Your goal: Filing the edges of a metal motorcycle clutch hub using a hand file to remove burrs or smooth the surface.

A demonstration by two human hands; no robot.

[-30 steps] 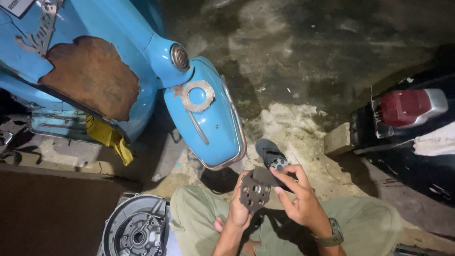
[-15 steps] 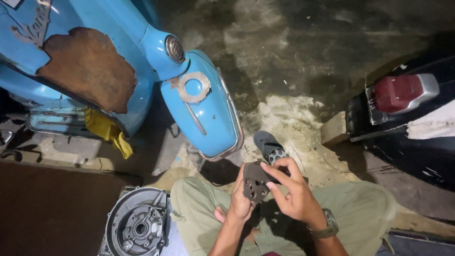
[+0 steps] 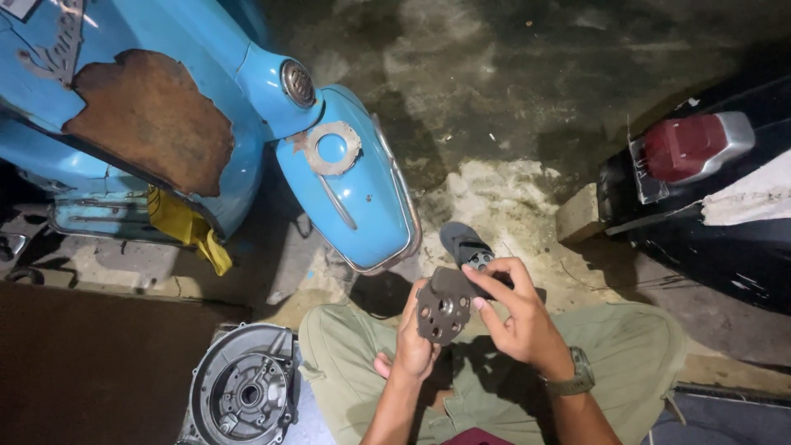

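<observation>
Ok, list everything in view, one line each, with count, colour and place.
scooter: one, light blue with a rusty patch, upper left
yellow rag: one, under the scooter body
engine cover: one, silver-grey, floor at lower left
motorbike tail: one, black with red lamp, right
brick: one, pale, beside the motorbike tail
sandal: one, dark, beyond the hands
perforated metal plate: one, dark grey, held in both hands
left hand: grips the plate
right hand: fingers on the plate, wristwatch on the wrist

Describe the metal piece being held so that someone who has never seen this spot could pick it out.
Start at the blue scooter's front fender and drop to the olive-trousered lap. Both hands, left and right, hold a dark plate there. Unlike the round silver engine cover on the ground, it is flat and drilled with holes.
</observation>
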